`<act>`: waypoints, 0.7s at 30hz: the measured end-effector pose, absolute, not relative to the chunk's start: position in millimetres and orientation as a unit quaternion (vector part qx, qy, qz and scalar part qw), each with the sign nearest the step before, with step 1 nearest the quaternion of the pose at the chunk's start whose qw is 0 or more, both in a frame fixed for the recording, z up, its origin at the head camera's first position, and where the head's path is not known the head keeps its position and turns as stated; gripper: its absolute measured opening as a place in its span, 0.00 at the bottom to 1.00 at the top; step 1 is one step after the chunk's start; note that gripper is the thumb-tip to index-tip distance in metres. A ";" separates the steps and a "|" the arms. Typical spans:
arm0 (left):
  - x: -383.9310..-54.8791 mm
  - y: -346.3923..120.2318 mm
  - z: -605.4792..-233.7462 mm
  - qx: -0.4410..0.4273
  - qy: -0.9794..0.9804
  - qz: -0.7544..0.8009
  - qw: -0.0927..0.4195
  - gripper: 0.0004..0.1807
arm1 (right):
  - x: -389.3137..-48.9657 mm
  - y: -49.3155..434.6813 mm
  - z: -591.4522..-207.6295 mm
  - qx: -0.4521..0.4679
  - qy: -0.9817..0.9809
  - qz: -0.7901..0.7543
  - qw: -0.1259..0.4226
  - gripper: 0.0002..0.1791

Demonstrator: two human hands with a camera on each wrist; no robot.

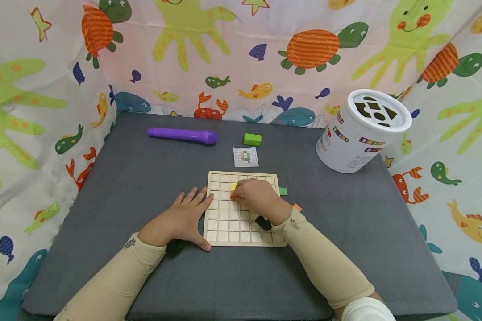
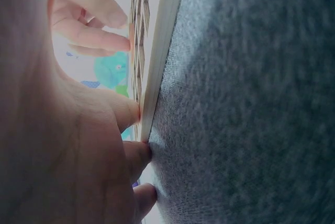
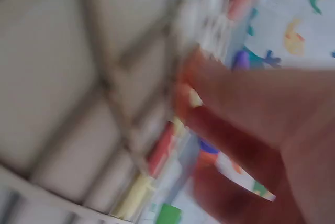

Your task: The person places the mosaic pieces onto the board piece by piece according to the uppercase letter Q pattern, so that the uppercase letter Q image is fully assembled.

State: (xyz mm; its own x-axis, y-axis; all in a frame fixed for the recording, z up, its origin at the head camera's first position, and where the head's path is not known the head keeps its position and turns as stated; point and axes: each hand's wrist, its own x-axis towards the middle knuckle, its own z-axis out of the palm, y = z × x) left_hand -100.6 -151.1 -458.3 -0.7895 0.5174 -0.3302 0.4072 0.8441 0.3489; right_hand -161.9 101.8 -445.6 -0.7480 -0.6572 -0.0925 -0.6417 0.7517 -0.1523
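Note:
A pale wooden grid board lies on the grey table. My left hand rests along its left edge with the fingers spread, the thumb at the near left corner. My right hand reaches over the board from the right. Its thumb and index finger pinch a small orange block at the grid, and a yellow block shows just beyond the fingertips. In the right wrist view a red block and another yellow block sit in the grid; the hand hides them in the head view.
Beyond the board lie a printed pattern card, a lime green block and a purple stick. A white shape-sorter bucket stands back right. A green block and an orange block lie right of the board.

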 end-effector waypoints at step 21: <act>-101.4 -151.7 -461.5 0.252 0.936 0.139 0.205 0.84 | -143.9 198.2 -402.3 -0.216 0.964 -0.107 0.113 0.18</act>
State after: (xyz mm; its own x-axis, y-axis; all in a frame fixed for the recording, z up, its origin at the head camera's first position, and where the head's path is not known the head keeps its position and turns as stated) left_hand -101.4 -151.7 -461.5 -0.7891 0.5278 -0.3143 0.4139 0.8349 0.3629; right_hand -143.9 198.2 -402.3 -0.8815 -0.4396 -0.1721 -0.3914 0.8844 -0.2542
